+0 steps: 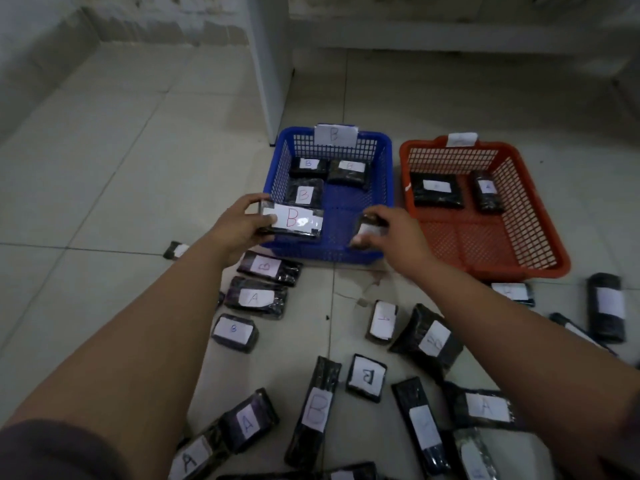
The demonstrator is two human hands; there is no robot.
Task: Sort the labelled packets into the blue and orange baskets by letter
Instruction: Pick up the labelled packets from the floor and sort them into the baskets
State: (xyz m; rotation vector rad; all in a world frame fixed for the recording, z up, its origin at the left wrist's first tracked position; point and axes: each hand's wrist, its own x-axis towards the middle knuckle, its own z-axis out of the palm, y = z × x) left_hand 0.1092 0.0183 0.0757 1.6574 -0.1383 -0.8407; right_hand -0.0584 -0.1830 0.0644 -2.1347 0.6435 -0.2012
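Observation:
My left hand (239, 225) grips a long black packet (298, 221) with a red B on its white label, held over the front left corner of the blue basket (386, 188). My right hand (394, 233) pinches a small black packet (370, 227) over the basket's front right part; its letter is hidden. Three B packets (306, 194) lie inside the blue basket, which carries a B card (334, 135) on its back rim. The orange basket (512, 244) to the right holds two packets (437, 189).
Several black packets labelled A or B lie scattered on the tiled floor in front of the baskets, such as a B packet (270, 267), an A packet (256, 297) and an A packet (483, 407). A white post (270, 64) stands behind the blue basket.

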